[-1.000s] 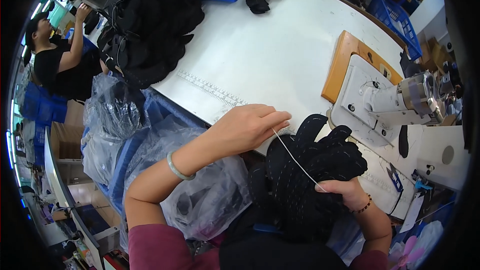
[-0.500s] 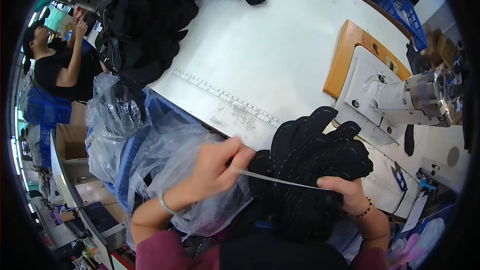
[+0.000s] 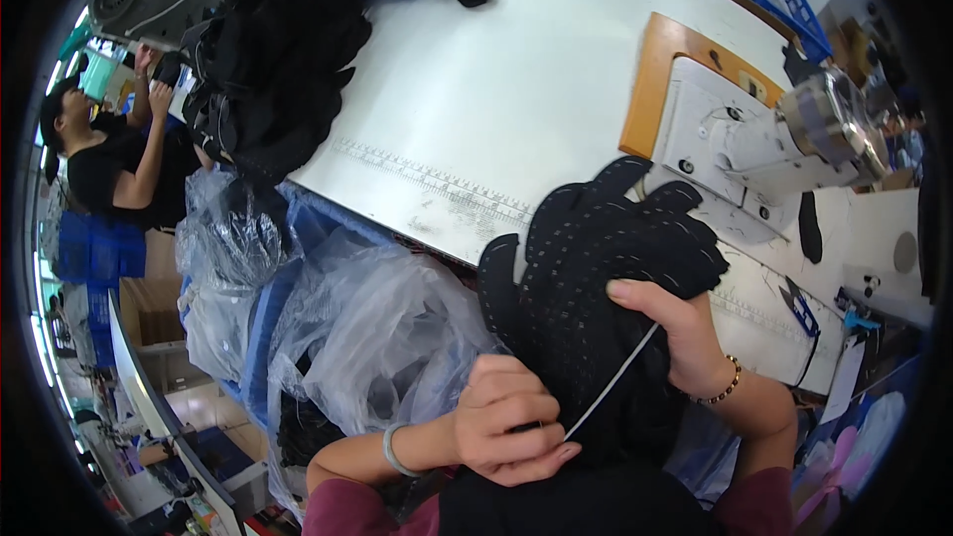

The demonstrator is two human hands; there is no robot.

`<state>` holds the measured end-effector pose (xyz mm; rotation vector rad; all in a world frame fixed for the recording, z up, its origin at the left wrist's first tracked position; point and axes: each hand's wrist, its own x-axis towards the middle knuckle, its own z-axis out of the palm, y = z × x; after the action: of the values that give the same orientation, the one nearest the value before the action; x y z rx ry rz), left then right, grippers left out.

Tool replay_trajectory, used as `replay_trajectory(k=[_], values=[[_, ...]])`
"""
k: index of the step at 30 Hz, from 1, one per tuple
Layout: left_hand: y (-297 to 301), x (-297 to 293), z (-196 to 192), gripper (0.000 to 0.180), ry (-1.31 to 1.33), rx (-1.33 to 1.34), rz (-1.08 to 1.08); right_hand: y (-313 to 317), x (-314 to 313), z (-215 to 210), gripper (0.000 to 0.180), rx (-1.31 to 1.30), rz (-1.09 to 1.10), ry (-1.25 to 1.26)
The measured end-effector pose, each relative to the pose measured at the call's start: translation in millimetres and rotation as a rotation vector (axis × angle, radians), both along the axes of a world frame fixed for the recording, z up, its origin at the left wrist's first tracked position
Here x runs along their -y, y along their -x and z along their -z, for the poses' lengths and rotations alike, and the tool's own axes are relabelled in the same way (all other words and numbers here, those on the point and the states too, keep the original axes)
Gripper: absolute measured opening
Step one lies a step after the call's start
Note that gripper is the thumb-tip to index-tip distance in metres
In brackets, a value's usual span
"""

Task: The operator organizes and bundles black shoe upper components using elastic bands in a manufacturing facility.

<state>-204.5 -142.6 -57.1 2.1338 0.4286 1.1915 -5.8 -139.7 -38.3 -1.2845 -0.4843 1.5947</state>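
A thick bundle of black fabric pieces [image 3: 576, 283] with pale dashed stitching fans out in front of me, its rounded ends spread over the table's near edge. My right hand [image 3: 680, 333] clasps the bundle's right side, thumb pressed on top. From beside that thumb a thin white strip [image 3: 615, 382] runs taut down to my left hand [image 3: 511, 422]. The left fingers are curled closed around the strip's lower end, just in front of the bundle. What lies under the right fingers is hidden by the fabric.
A sewing machine [image 3: 794, 134] stands right on the white table [image 3: 476, 89], near blue-handled thread snips [image 3: 797, 306]. A heap of black pieces [image 3: 273, 69] sits at the far left. Clear plastic bags [image 3: 382, 337] hang left of the bundle. Further left, another person [image 3: 119, 154] works.
My left hand has moved down and to the right, closer to my body, pulling the strip into a steep slant. The right hand still grips the bundle, which appears slightly higher in view.
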Motion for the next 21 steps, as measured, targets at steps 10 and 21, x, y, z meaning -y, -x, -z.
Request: replay_trajectory(k=[10, 21], values=[[6, -13, 23, 0.058, 0.817, 0.422, -0.404, 22, -62, -21, 0.019, -0.177, 0.025, -0.22], [48, -73, -5, 0.074, 1.335, 0.285, -0.221, 73, -127, 3, 0.039, -0.081, -0.176, -0.338]])
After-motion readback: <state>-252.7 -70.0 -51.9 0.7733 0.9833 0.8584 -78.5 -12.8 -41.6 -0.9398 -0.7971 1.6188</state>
